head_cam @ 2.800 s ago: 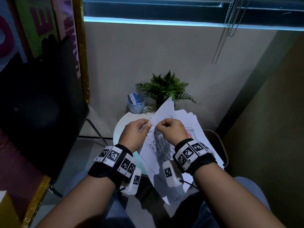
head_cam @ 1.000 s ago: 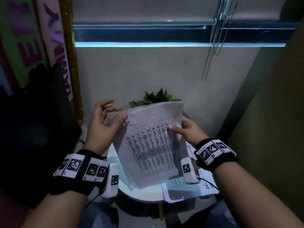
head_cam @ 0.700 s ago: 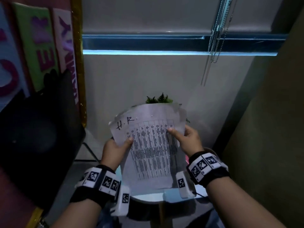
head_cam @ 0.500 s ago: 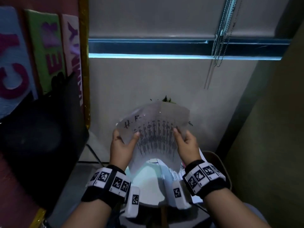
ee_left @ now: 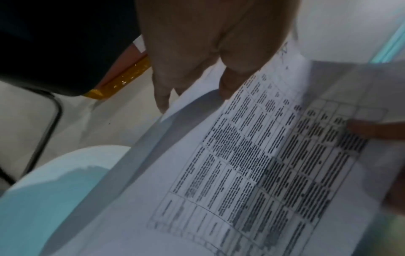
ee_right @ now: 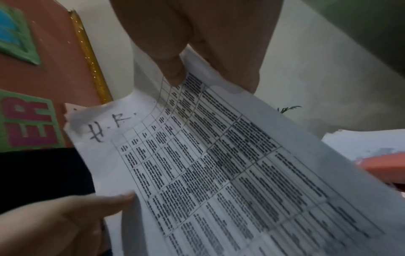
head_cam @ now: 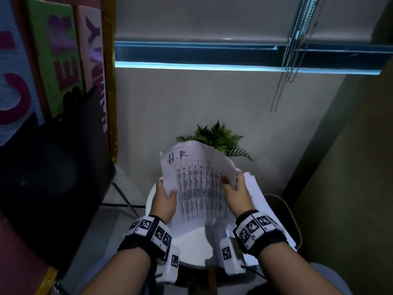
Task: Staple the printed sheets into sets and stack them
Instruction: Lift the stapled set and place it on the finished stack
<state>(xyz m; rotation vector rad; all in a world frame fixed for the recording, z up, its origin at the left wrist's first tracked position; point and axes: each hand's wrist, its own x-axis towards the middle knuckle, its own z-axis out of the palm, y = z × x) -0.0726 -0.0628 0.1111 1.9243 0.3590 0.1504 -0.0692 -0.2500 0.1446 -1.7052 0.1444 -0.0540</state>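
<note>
Above the round white table [head_cam: 191, 248], both hands pinch the curled, crumpled printed sheets [head_cam: 197, 188].

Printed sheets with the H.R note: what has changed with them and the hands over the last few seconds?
The printed sheets went from being pinched low at one corner to lifted upright and squared. The left hand opened briefly a second ago, then retook its grip on the left edge; the right hand kept the right edge. In the last half second they lowered slightly. The paper stack and round table stayed put.
</note>
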